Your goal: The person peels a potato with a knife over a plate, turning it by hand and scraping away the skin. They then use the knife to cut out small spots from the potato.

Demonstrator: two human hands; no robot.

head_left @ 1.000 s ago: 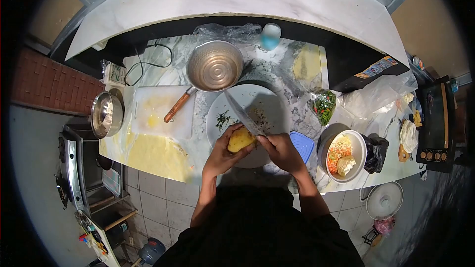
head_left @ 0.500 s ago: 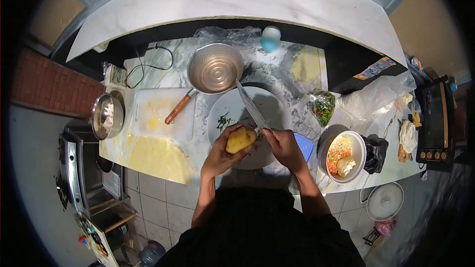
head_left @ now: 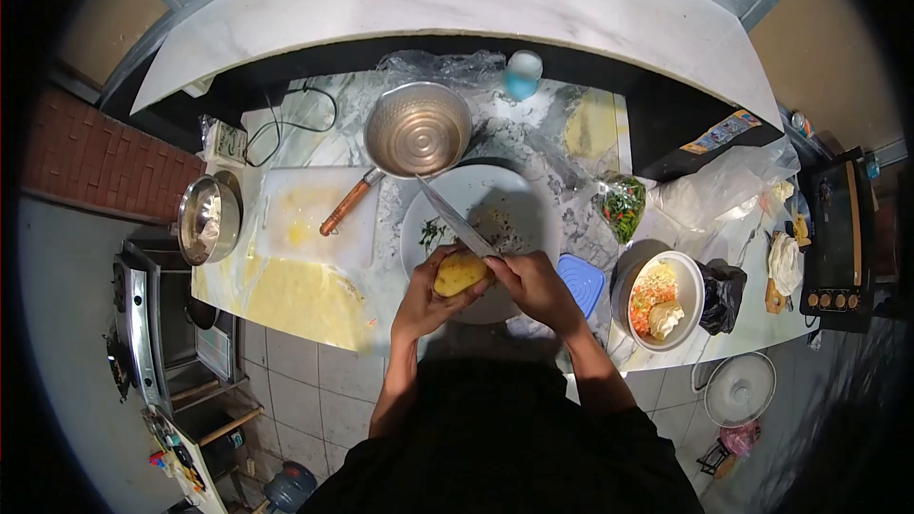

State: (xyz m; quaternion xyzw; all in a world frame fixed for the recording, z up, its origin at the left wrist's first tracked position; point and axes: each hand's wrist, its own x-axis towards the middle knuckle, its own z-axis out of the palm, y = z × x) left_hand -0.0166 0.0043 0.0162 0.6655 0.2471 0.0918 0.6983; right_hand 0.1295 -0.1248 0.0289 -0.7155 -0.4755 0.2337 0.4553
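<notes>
Marbled table [head_left: 583,233], large plate [head_left: 487,188], saucepan [head_left: 419,128], white board [head_left: 297,209], blue lid [head_left: 580,286]

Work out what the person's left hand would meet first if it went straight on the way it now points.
Probably the long silver metal knife blade, slanting just beyond the oval yellow potato-like food in the left hand, though depth is unclear from this view.
</notes>
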